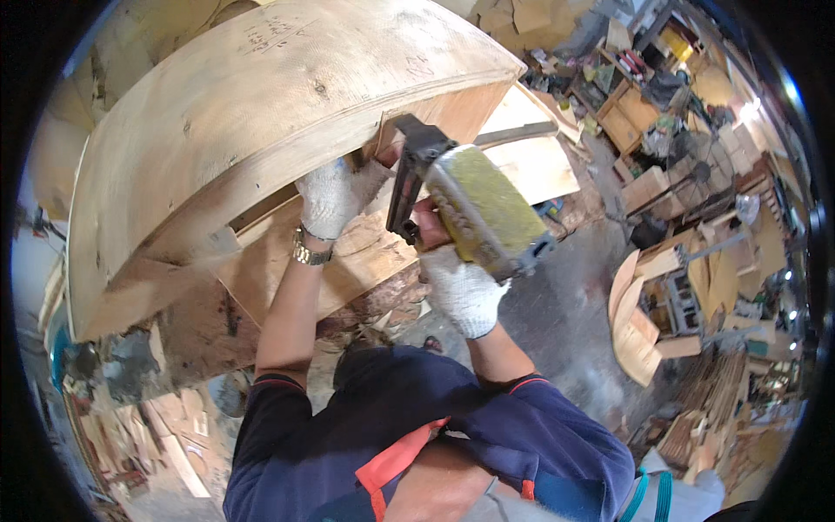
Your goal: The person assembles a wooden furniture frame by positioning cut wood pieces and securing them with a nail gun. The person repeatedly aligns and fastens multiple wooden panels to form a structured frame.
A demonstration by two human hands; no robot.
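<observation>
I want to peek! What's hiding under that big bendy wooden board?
Under the curved plywood panel you can see flat wooden pieces, the gloved left hand and the nose of the nail gun held by the right hand. Deeper in, the panel covers everything.

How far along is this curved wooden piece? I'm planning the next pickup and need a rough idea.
Done, by the look of it: the curved plywood panel already sits bent over its frame. In hand: the right hand presses a nail gun up under the panel's edge, while the left hand steadies a wooden block there. Left: probably more fastening along that edge; the underside is mostly hidden.
</observation>
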